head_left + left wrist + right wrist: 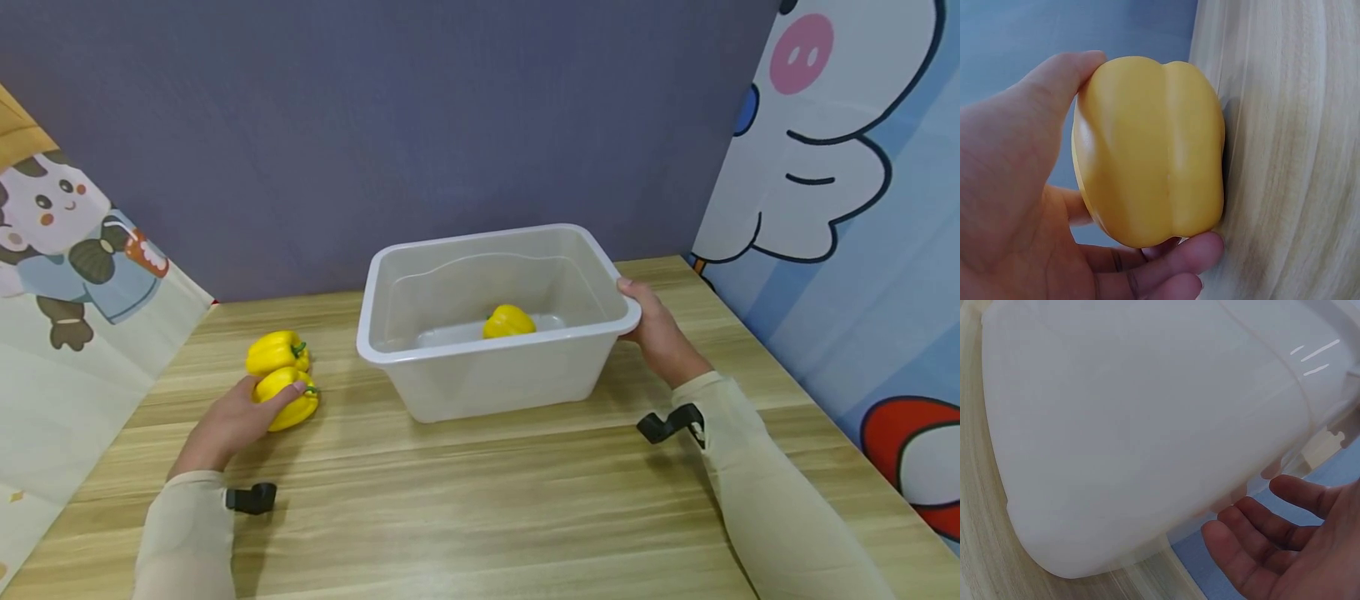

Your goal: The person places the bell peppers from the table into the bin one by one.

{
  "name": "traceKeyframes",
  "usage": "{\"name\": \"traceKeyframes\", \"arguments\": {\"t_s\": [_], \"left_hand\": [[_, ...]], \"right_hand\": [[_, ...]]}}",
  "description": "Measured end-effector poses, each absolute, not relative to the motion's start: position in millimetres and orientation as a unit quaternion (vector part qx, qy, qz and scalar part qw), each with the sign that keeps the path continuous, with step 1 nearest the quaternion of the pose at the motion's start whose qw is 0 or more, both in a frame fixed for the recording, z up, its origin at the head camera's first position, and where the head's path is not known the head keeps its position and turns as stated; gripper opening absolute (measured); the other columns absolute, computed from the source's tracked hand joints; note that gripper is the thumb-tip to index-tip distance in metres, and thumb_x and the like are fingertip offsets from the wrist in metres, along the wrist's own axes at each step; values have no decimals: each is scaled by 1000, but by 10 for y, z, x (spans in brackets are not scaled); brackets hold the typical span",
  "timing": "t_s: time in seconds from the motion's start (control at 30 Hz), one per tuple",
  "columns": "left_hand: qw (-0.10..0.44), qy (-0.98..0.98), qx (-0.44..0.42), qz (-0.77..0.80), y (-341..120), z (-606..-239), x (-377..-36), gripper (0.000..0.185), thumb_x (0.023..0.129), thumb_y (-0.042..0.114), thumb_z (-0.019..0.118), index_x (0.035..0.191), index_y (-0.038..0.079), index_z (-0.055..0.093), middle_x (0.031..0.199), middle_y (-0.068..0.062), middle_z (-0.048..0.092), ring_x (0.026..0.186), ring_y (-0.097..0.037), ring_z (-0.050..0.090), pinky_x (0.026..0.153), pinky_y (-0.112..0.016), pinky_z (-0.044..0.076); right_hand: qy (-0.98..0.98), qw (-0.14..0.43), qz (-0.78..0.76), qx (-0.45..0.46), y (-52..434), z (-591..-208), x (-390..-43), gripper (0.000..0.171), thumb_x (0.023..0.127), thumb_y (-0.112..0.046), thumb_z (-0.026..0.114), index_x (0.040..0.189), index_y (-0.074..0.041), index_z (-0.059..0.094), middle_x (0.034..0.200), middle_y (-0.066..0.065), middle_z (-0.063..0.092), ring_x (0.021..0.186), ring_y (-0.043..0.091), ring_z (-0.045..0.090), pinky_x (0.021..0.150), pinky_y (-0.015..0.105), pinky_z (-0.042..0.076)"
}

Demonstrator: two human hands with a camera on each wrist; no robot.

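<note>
My left hand (233,422) grips a yellow bell pepper (288,402) on the table, thumb on one side and fingers round the other. In the left wrist view this bell pepper (1147,150) lies between thumb and fingers, close against the tabletop. Just behind it, a second yellow bell pepper (272,353) lies on its side. A third yellow bell pepper (509,321) rests inside a white plastic bin (487,379). At the bin's right end my right hand (662,336) holds the rim, its thumb on top. The right wrist view shows curled fingers (1241,547) by the bin wall.
The wood-grain table (465,508) runs back to a dark grey-purple panel (420,125). Cartoon-printed sheets stand along the left (75,350) and right (847,292) sides. A black wrist mount sits on each sleeve.
</note>
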State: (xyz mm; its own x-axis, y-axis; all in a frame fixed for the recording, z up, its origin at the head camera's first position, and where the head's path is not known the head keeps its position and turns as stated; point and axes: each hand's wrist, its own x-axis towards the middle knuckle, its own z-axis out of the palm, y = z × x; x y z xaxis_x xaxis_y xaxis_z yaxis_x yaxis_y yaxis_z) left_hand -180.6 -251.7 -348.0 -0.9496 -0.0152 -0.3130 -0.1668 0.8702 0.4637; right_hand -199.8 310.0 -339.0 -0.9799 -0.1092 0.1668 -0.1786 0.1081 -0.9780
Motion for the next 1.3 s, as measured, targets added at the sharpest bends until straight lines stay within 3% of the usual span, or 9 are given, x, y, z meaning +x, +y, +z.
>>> {"name": "traceKeyframes", "arguments": {"t_s": [0.47, 0.93, 1.3], "left_hand": [[145, 951, -38, 271, -2502, -3492, -1818, 114, 89, 82, 36, 156, -8, 11, 154, -39, 21, 133, -59, 29, 99, -72, 33], [148, 945, -47, 286, -2455, -3499, -1821, 115, 88, 84, 36, 156, -6, 15, 153, -36, 26, 130, -54, 36, 99, -69, 35], [140, 947, -43, 285, -2432, -3523, -1828, 117, 86, 82, 45, 157, -5, 11, 153, -37, 24, 130, -55, 35, 98, -69, 35]], "right_hand": [[-739, 28, 666, 92, 3102, -3384, -1994, 58, 105, -52, 31, 129, -3, 53, 107, 5, 62, 91, 14, 56, 78, 36, 47], [-741, 28, 666, 87, 3104, -3394, -1983, 60, 105, -52, 31, 131, -2, 51, 109, 5, 61, 95, 17, 55, 80, 36, 46], [-741, 29, 665, 86, 3095, -3387, -1991, 62, 105, -51, 31, 132, 1, 50, 108, 4, 62, 96, 18, 56, 80, 36, 46]]}}
